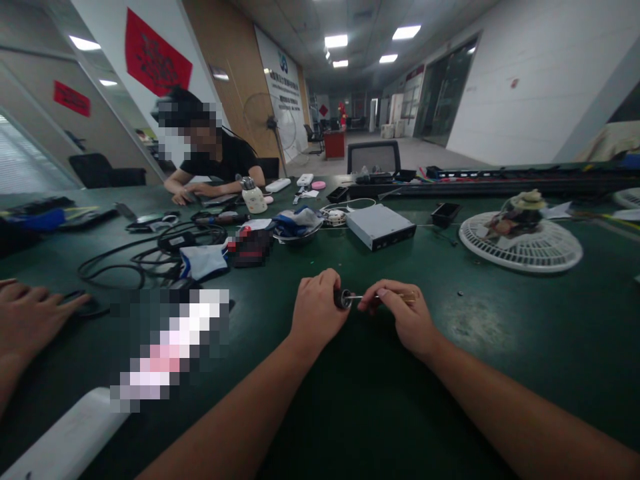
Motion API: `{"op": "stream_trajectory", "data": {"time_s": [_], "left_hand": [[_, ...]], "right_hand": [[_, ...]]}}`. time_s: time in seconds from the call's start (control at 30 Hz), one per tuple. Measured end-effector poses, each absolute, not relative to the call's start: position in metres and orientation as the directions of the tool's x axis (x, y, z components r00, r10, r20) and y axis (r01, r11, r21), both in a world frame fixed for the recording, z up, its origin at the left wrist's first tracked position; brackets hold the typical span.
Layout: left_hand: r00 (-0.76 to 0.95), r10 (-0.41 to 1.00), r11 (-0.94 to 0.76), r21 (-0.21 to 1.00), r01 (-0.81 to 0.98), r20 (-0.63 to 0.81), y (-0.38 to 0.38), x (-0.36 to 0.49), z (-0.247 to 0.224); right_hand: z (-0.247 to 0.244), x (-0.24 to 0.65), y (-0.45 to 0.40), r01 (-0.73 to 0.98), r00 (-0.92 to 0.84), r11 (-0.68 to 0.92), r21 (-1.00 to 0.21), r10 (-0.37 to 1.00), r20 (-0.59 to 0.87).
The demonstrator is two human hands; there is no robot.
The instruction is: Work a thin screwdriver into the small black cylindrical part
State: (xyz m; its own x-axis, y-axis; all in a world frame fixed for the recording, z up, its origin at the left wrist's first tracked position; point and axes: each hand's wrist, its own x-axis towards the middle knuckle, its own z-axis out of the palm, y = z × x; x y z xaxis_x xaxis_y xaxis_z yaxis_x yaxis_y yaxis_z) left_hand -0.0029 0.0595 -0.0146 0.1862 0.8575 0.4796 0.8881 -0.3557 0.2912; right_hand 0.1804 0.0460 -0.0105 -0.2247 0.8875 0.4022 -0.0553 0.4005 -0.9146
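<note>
Near the middle of the green table, my left hand [320, 308] is closed around a small dark round part [343, 299] with a shiny rim. The rim side faces right. My right hand [403, 310] grips a screwdriver [411, 297] with a yellowish handle, its fingers wrapped about it. The thin metal shaft points left and its tip meets the open face of the round part; how deep it reaches cannot be made out. To the right on the table lies a tiny dark piece [461, 293].
A white fan grille with a motor [520, 250] lies at right. Ahead are a grey disc drive [381, 227], a small black tray [445, 213] and a bowl with cloth [299, 223]. Black cables [135, 257] sprawl left. Another person's hand [35, 313] rests at far left; a co-worker [215, 160] sits across.
</note>
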Motion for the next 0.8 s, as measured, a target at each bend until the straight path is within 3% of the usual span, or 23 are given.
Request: {"op": "stream_trajectory", "data": {"time_s": [0.23, 0.4, 0.57, 0.7, 0.8], "left_hand": [[0.193, 0.859, -0.361, 0.293, 0.885, 0.474, 0.059, -0.0017, -0.0139], [0.211, 0.855, -0.377, 0.287, 0.881, 0.474, 0.0585, -0.0014, -0.0133], [0.221, 0.859, -0.382, 0.291, 0.877, 0.463, 0.0581, -0.0015, -0.0129], [0.212, 0.866, -0.369, 0.294, 0.882, 0.453, 0.058, -0.0021, -0.0129], [0.205, 0.865, -0.363, 0.289, 0.886, 0.457, 0.0578, -0.0018, -0.0128]], "right_hand": [[-0.0136, 0.1804, 0.047, -0.015, -0.154, 0.391, -0.92, 0.908, 0.389], [-0.0115, 0.1791, 0.0457, -0.046, -0.245, 0.367, -0.929, 0.898, 0.366], [-0.0125, 0.1779, 0.0454, 0.011, -0.13, 0.373, -0.928, 0.921, 0.368], [-0.0113, 0.1776, 0.0445, 0.006, -0.246, 0.396, -0.918, 0.891, 0.382], [-0.0116, 0.1775, 0.0432, 0.06, -0.221, 0.379, -0.923, 0.907, 0.358]]}}
